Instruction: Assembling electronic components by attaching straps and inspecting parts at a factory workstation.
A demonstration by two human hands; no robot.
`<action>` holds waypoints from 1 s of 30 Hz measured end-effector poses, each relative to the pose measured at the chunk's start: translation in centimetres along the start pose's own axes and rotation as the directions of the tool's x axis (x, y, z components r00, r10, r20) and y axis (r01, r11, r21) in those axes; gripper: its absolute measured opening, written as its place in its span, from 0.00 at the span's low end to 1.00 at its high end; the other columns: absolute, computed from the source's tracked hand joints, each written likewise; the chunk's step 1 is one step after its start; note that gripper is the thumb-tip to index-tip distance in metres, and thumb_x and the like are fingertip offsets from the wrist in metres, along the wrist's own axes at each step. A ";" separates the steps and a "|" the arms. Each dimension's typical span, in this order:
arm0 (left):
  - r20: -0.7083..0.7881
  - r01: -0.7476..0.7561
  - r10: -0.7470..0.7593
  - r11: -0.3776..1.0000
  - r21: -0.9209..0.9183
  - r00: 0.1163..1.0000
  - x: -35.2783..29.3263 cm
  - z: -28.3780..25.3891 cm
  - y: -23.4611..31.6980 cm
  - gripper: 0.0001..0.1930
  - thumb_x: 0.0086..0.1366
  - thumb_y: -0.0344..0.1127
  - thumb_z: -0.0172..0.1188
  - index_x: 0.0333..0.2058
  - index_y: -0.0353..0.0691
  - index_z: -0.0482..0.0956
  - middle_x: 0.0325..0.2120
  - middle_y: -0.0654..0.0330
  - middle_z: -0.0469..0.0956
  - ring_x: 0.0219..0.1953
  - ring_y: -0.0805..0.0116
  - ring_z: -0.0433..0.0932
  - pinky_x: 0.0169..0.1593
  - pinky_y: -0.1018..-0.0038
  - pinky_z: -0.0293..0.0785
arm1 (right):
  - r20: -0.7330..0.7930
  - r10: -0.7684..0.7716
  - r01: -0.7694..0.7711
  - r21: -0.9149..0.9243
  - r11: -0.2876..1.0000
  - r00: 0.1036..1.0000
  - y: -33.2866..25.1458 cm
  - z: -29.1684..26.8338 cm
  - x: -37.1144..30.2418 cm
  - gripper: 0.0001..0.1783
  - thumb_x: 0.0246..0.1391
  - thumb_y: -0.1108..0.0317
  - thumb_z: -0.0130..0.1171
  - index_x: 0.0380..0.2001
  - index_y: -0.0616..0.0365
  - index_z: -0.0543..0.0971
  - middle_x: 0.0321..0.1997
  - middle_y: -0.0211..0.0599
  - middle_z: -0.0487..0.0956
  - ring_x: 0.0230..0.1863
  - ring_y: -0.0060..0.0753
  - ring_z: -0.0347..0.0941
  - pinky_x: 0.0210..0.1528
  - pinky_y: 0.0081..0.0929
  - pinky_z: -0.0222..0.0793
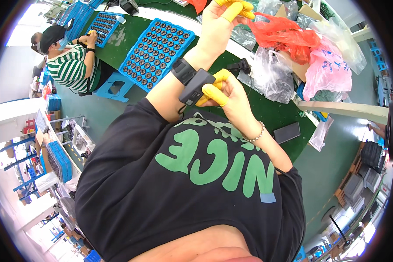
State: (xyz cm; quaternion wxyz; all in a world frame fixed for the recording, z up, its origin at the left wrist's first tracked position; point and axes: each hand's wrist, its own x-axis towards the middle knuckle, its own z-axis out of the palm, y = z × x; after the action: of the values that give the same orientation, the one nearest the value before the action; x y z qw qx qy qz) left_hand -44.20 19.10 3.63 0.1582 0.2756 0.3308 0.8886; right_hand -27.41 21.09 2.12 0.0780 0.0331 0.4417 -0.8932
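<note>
My left hand (pixel 222 22) stretches across the green table at the top, with yellow covers on its fingers. Its bent fingers meet the edge of a crumpled red plastic bag (pixel 288 38) and seem to pinch it; part of the grip is cut off by the frame edge. A small black device (pixel 197 87) is strapped at my left wrist beside a black band (pixel 183 71). Close to that device, my right hand (pixel 227 94) is curled in front of my chest, its yellow-covered thumb and fingers brought together. The device hides part of these fingertips, and anything between them cannot be made out.
A blue tray (pixel 131 65) of round black parts lies left of my arm. Clear bags (pixel 273 72) and a pink bag (pixel 329 72) pile up at right. A black phone-like slab (pixel 287 132) lies near the table edge. A co-worker (pixel 70 61) handles parts at far left.
</note>
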 end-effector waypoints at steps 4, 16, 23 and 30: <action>0.133 0.185 -0.154 0.945 -0.268 0.979 0.0 -2.2 0.8 0.22 0.62 0.23 0.56 0.56 0.37 0.68 0.44 0.62 0.75 0.44 0.71 0.74 0.48 0.75 0.72 | 0.105 -0.003 0.018 -0.141 0.990 0.994 -0.2 -2.1 0.5 0.14 0.58 0.69 0.56 0.44 0.61 0.67 0.37 0.39 0.77 0.37 0.30 0.77 0.40 0.26 0.75; -0.131 -0.081 -0.870 -0.192 0.978 0.475 -9.3 -10.9 1.0 0.20 0.64 0.38 0.55 0.52 0.35 0.72 0.43 0.49 0.78 0.45 0.57 0.77 0.50 0.70 0.71 | -0.222 -0.345 -0.206 -0.975 0.084 0.912 9.1 -25.2 5.9 0.30 0.48 0.64 0.64 0.54 0.60 0.68 0.47 0.49 0.75 0.50 0.46 0.72 0.50 0.35 0.69; -0.132 0.166 -0.813 -0.044 0.985 0.568 -10.2 -11.6 0.3 0.22 0.62 0.34 0.58 0.55 0.37 0.70 0.43 0.48 0.77 0.47 0.54 0.76 0.51 0.67 0.71 | -0.371 -0.282 -0.396 -0.918 -0.036 0.885 11.1 -26.2 10.3 0.36 0.45 0.64 0.67 0.57 0.55 0.65 0.41 0.44 0.78 0.43 0.46 0.75 0.45 0.38 0.71; -0.129 0.296 -0.489 0.280 0.913 0.863 -9.1 -9.1 -0.2 0.40 0.52 0.35 0.69 0.63 0.46 0.58 0.52 0.50 0.67 0.51 0.58 0.71 0.53 0.66 0.71 | -0.162 -0.229 -0.001 -0.819 0.573 0.960 2.9 -15.1 7.6 0.25 0.47 0.71 0.66 0.51 0.49 0.74 0.25 0.29 0.74 0.25 0.22 0.68 0.29 0.22 0.66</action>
State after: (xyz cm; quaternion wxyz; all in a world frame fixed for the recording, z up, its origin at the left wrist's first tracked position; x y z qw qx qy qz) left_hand -42.30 10.44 -5.71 0.2236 0.3026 0.8029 0.4624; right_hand -34.55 30.49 -10.27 -0.0301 0.0771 0.8082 -0.5831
